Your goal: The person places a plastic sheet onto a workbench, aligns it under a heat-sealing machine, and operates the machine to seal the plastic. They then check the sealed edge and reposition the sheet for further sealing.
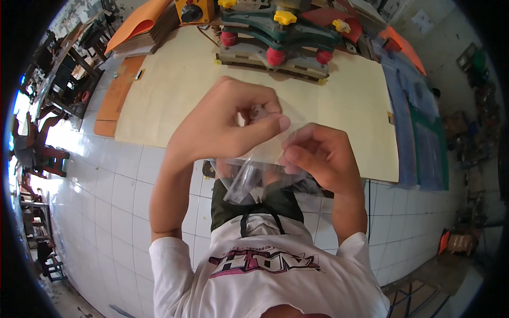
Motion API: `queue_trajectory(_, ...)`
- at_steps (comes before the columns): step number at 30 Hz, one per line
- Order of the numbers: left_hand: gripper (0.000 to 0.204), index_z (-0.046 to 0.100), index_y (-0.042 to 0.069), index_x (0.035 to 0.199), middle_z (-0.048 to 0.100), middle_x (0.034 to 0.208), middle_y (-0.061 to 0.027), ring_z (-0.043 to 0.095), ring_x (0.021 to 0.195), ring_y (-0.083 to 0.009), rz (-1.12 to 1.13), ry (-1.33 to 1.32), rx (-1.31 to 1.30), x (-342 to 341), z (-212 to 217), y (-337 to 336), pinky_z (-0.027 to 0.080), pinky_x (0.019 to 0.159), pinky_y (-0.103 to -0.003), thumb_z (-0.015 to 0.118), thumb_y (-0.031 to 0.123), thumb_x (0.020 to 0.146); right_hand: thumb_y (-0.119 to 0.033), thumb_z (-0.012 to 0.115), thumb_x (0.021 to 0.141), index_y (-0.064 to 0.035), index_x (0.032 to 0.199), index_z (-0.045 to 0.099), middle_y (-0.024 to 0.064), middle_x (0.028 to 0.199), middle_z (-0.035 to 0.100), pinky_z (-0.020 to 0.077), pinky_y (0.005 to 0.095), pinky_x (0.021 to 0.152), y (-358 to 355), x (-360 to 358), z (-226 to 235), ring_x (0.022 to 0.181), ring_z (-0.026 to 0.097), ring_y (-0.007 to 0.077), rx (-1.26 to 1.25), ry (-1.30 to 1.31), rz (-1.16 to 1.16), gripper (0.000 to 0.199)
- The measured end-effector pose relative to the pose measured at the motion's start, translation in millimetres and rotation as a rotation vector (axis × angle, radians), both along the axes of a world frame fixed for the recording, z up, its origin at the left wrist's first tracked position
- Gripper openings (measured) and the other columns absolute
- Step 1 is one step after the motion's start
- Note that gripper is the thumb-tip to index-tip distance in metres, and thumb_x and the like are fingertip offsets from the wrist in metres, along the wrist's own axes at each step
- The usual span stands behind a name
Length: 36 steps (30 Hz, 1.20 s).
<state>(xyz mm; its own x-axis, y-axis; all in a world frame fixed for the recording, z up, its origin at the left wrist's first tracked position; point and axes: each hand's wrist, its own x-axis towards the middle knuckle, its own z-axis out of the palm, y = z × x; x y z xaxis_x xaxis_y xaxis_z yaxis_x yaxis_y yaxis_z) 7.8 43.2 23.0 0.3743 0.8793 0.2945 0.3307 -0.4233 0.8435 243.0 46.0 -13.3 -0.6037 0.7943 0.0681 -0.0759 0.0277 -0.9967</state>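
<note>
The person's left forearm (172,196) rises from a bent elbow, and the left hand (225,124) slants inward from the wrist, its fingers (262,96) curled and its thumb (260,135) reaching toward them. The right forearm (350,212) stands nearly upright; the right hand (331,159) (the lower of the two) turns inward, thumb and bent fingers drawn close together.

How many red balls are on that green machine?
3 that show: the left ball, the middle ball and the right ball, along the near side of the green frame. More may be hidden behind it.
</note>
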Motion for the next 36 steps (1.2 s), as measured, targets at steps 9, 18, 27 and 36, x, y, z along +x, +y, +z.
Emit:
queue_trajectory(9, 0.03, 0.05, 0.0, 0.094, 0.051, 0.077, -0.005, 0.061, 0.069, -0.0138, 0.427, -0.471, 0.055, -178, -29, -65, 0.052, 0.047, -0.026, 0.071, 0.006, 0.073, -0.022, 0.066, 0.095, -0.0046, 0.097, 0.062, 0.0028, 0.072, 0.06, 0.0469, 0.0251, 0.053, 22, 262, 17, 0.059, 0.057, 0.0101, 0.122, -0.191, -0.656, 0.018)
queue_trajectory(18, 0.02, 0.045, 0.008, 0.084, 0.047, 0.064, -0.0013, 0.038, 0.049, -0.0129, 0.429, -0.755, -0.077, -305, -120, -101, 0.031, 0.056, -0.03, 0.06, 0.02, 0.078, -0.024, 0.066, 0.098, -0.0087, 0.106, 0.065, -0.0022, 0.08, 0.062, 0.0438, 0.0221, 0.06, 32, 412, -10, 0.066, 0.054, 0.0059, -0.029, -0.152, -0.882, 0.018)
queue_trajectory(27, 0.058, 0.049, -0.001, 0.125, 0.055, 0.075, -0.0038, 0.064, 0.064, -0.0234, 0.566, -0.699, -0.151, -246, -113, -57, 0.052, 0.086, -0.04, 0.052, 0.006, 0.068, -0.027, 0.067, 0.098, -0.0086, 0.112, 0.065, -0.0035, 0.085, 0.063, 0.0454, 0.0225, 0.064, 53, 433, -25, 0.071, 0.056, 0.0057, -0.071, -0.255, -0.915, 0.023)
queue_trajectory(36, 0.051, 0.054, -0.003, 0.124, 0.052, 0.065, 0.002, 0.067, 0.065, -0.0186, 0.542, -0.364, -0.513, -216, -108, -56, 0.058, 0.084, -0.04, 0.056, -0.001, 0.073, -0.037, 0.072, 0.093, -0.0078, 0.123, 0.065, -0.0036, 0.094, 0.065, 0.0464, 0.022, 0.068, 50, 485, -63, 0.075, 0.058, 0.0057, -0.087, -0.389, -1.153, 0.043)
